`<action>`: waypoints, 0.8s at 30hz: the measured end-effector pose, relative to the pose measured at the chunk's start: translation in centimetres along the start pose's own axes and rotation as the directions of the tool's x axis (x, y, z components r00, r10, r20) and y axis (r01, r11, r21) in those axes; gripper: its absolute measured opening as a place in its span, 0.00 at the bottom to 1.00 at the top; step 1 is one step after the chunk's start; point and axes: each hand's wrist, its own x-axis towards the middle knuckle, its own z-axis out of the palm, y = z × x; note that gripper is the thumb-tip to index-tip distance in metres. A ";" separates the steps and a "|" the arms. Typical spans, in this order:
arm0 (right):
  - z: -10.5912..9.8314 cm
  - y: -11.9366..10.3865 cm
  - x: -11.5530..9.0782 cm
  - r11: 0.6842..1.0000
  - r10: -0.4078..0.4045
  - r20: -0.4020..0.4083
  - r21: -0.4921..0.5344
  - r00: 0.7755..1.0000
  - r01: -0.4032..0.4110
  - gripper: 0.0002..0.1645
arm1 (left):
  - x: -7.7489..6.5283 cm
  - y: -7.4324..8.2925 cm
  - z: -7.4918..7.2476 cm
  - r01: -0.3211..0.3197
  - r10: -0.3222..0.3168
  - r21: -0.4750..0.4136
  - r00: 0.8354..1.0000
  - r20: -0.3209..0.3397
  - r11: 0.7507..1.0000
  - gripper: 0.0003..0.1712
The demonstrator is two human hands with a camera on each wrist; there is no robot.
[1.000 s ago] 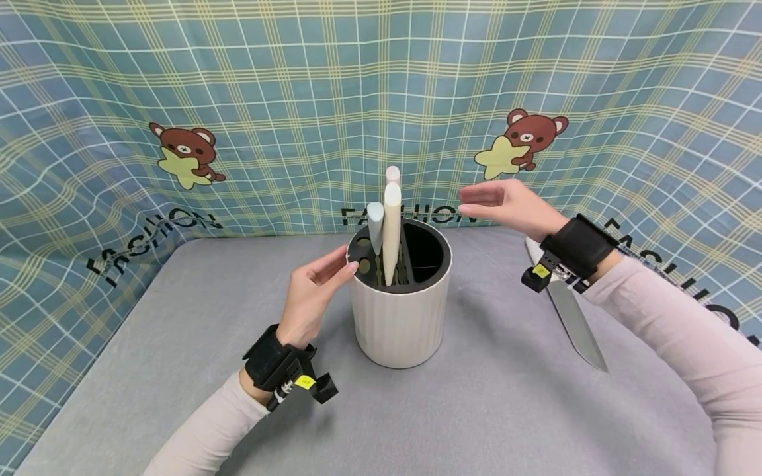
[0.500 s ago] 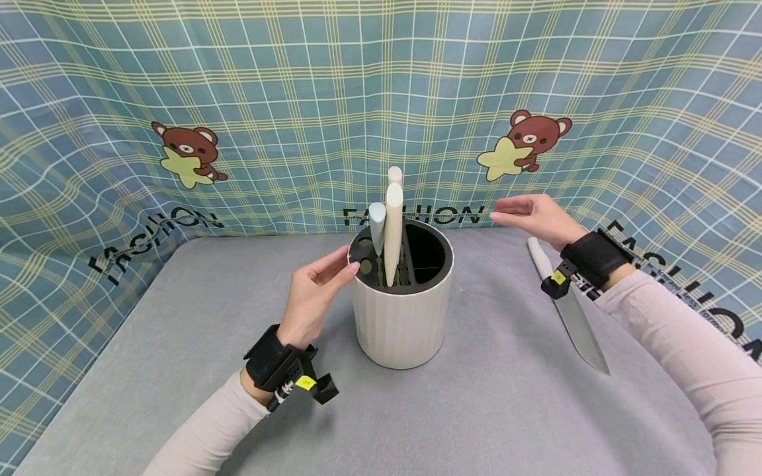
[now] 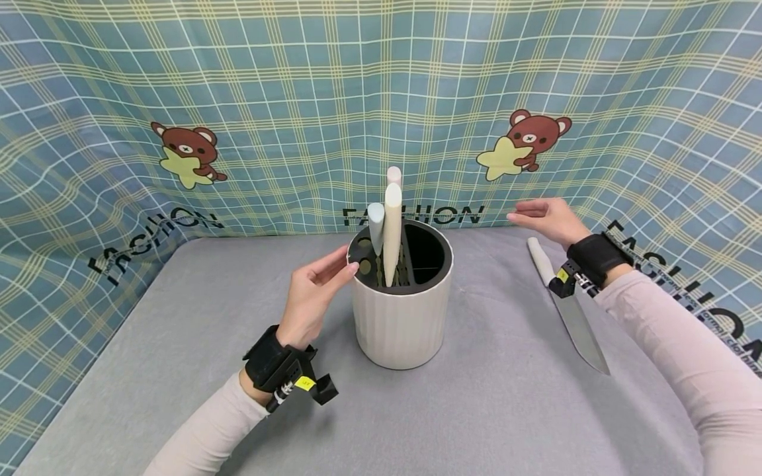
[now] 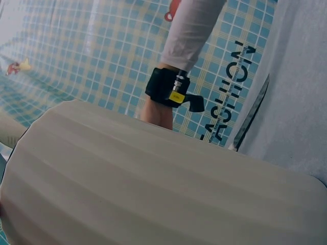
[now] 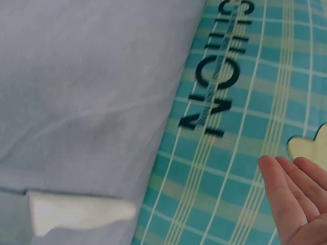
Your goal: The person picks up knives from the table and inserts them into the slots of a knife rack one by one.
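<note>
A ribbed white knife holder (image 3: 400,330) with a dark top stands upright mid-table. Several handles stick up from its slots: a cream one (image 3: 392,231), a pale blue one (image 3: 376,225) and a pinkish one (image 3: 394,174) behind. My left hand (image 3: 312,297) touches the holder's left rim, fingers fairly straight, thumb at the front. To the right lies a knife (image 3: 577,330) with a white handle (image 5: 76,212), flat on the table. My right hand (image 3: 550,218) hovers above and behind that handle, apart from it, fingers extended and holding nothing.
A grey cloth covers the table (image 3: 476,410). Behind and at both sides hangs a blue checked curtain (image 3: 286,119) with bear prints. The holder's right half is a wide dark compartment (image 3: 427,251).
My right hand has moved right and slightly down, away from the holder and toward the knife handle. My left hand stays at the holder's rim.
</note>
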 end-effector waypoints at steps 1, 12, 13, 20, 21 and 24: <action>-0.1 0.3 0.1 1.000 0.005 -0.004 -0.008 1.000 -0.005 0.44 | 0.0 0.0 0.0 -0.001 0.001 -0.001 1.000 -0.001 1.000 0.28; -1.3 2.9 1.3 0.986 0.066 -0.025 -0.153 0.998 -0.069 0.45 | 0.0 -0.1 0.0 -0.003 0.003 -0.014 1.000 0.007 1.000 0.27; -1.3 3.0 1.4 0.983 0.074 -0.029 -0.164 0.997 -0.078 0.45 | 0.0 -0.2 0.0 -0.002 0.002 -0.016 1.000 0.009 1.000 0.27; -1.6 4.7 2.0 0.968 0.088 -0.077 -0.227 0.993 -0.104 0.43 | 0.1 -0.1 0.0 -0.004 0.005 -0.029 1.000 0.010 1.000 0.28; -1.6 5.0 2.1 0.965 0.094 -0.084 -0.236 0.992 -0.112 0.43 | 0.0 -0.1 0.0 -0.005 0.006 -0.029 1.000 0.010 1.000 0.28; -1.6 6.1 2.4 0.960 0.113 -0.094 -0.245 0.989 -0.133 0.42 | 0.0 -0.1 0.0 -0.004 0.005 -0.029 1.000 0.010 1.000 0.28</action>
